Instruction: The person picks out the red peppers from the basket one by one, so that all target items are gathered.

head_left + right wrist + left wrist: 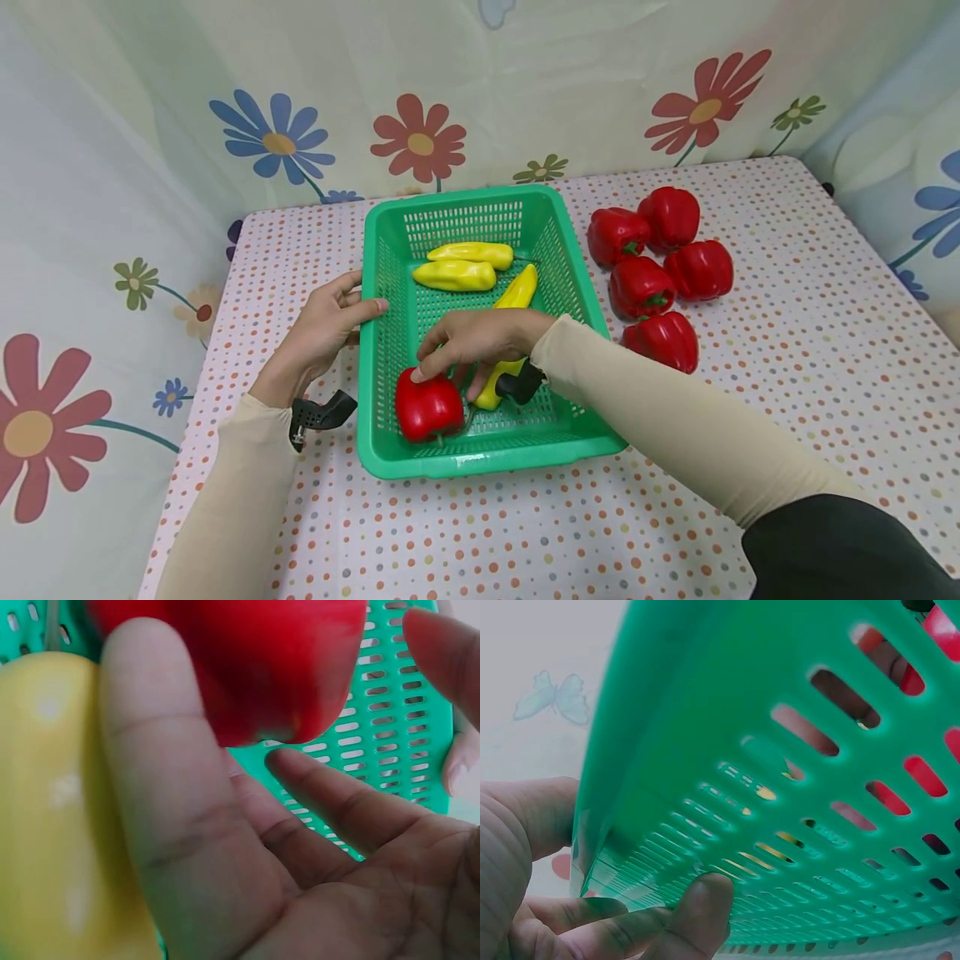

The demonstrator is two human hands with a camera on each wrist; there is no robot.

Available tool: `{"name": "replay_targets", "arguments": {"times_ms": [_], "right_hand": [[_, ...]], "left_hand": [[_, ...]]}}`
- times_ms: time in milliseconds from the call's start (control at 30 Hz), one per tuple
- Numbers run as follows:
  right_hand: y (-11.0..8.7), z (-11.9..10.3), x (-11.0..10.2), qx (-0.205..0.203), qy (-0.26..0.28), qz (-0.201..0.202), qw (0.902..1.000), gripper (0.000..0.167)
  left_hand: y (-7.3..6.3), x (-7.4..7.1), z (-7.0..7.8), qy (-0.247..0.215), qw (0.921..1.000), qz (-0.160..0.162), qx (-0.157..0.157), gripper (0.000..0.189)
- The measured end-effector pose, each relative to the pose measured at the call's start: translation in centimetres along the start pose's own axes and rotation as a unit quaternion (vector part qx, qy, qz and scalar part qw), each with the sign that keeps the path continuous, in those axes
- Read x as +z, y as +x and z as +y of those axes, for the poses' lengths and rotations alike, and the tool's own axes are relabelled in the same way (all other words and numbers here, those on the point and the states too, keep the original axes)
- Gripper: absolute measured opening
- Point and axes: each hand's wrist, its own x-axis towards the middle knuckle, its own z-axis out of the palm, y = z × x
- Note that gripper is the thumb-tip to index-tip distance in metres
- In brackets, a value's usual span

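A green plastic basket (480,464) with slotted walls stands on the table. My left hand (321,323) grips its left rim, thumb over the edge and fingers against the outer wall (780,645). Inside, at the near left corner, lies a red bell pepper (429,412). My right hand (480,337) reaches over the basket, its fingertips at the pepper's top. In the right wrist view the fingers (154,750) are spread beside the red pepper (285,667), with a long yellow pepper (52,810) close by. Part of the yellow (491,392) is hidden under that hand.
Two long yellow peppers (453,276) lie side by side at the basket's far end, and another yellow one (519,287) is nearer the middle. Several red bell peppers (641,286) are grouped right of the basket on the dotted tablecloth (442,533). A flowered curtain (570,83) rises behind.
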Motion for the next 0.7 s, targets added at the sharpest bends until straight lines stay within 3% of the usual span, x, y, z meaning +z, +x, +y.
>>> {"name": "replay_targets", "arguments": {"times_ms": [233, 700], "right_hand": [[0.22, 0.22, 0.03, -0.01, -0.006, -0.017, 0.9998, 0.042], [0.25, 0.27, 0.1, -0.038, -0.023, -0.014, 0.9989, 0.041]], "left_hand": [[0.03, 0.0, -0.12, 0.003, 1.0, 0.0, 0.002, 0.064], [-0.03, -0.01, -0.03, 0.003, 1.0, 0.004, -0.006, 0.064]]}}
